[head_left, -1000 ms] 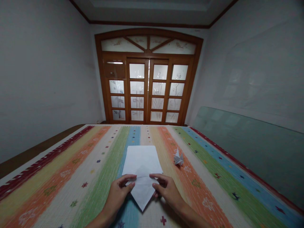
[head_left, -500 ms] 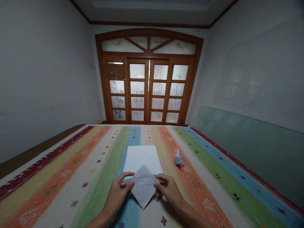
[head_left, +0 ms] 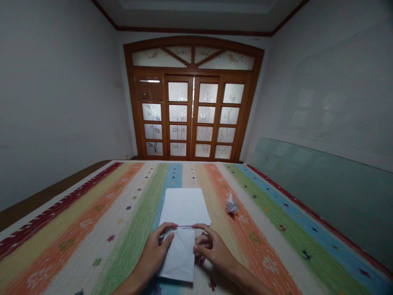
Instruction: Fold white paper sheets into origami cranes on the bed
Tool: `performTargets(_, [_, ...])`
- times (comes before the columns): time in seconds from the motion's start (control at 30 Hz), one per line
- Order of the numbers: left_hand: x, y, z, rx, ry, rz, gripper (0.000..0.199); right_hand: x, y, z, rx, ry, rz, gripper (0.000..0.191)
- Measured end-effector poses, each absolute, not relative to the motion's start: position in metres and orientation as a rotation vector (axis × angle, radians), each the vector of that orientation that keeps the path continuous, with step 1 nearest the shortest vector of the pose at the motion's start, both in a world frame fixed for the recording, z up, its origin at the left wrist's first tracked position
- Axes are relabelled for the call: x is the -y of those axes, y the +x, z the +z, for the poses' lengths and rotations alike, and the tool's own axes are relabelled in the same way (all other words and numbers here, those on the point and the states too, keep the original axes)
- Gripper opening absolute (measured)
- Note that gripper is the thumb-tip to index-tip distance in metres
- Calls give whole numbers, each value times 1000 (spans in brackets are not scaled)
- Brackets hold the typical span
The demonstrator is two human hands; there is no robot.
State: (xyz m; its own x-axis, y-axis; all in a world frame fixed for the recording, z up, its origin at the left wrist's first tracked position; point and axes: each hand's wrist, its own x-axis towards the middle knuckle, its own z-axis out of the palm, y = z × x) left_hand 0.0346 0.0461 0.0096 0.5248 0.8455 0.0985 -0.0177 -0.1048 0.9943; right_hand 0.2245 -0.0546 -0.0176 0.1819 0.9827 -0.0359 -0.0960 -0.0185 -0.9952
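A folded white paper (head_left: pixel 180 256) is held between my two hands near the front of the table, its creased face toward me and its lower edge raised a little off the cloth. My left hand (head_left: pixel 157 248) grips its left side, thumb on the face and index finger at the top edge. On the right side, my right hand (head_left: pixel 213 248) pinches the paper with index finger at the top edge and thumb at the side. Just beyond lies a stack of white sheets (head_left: pixel 184 205). A small folded paper figure (head_left: pixel 231 205) stands to the right of the stack.
A striped, multicoloured cloth (head_left: pixel 123 229) covers the table. Along the right side stands a pale green panel (head_left: pixel 319 184). Wooden doors with glass panes (head_left: pixel 193 114) are at the far end, between grey walls.
The paper between my hands has turned from a diamond to an upright rectangle shape, and now hangs lower. Both hands have shifted their fingers to its top edge.
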Motion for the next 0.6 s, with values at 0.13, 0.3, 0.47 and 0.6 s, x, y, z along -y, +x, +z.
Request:
performTargets(0.13, [-46, 35, 7, -757, 1553, 827, 35, 52, 222, -15, 981, -1278, 1057, 61])
performTargets(0.3, [-50, 36, -1, -740, 1654, 792, 38, 49, 223, -16, 992, -1351, 1028, 51])
performTargets(0.47, [-52, 35, -6, -760, 1917, 763, 40, 50, 223, -18, 1054, -1374, 990, 40])
performTargets(0.6, [-49, 37, -3, -699, 1992, 750, 41, 49, 220, -23, 1093, -1376, 920, 35])
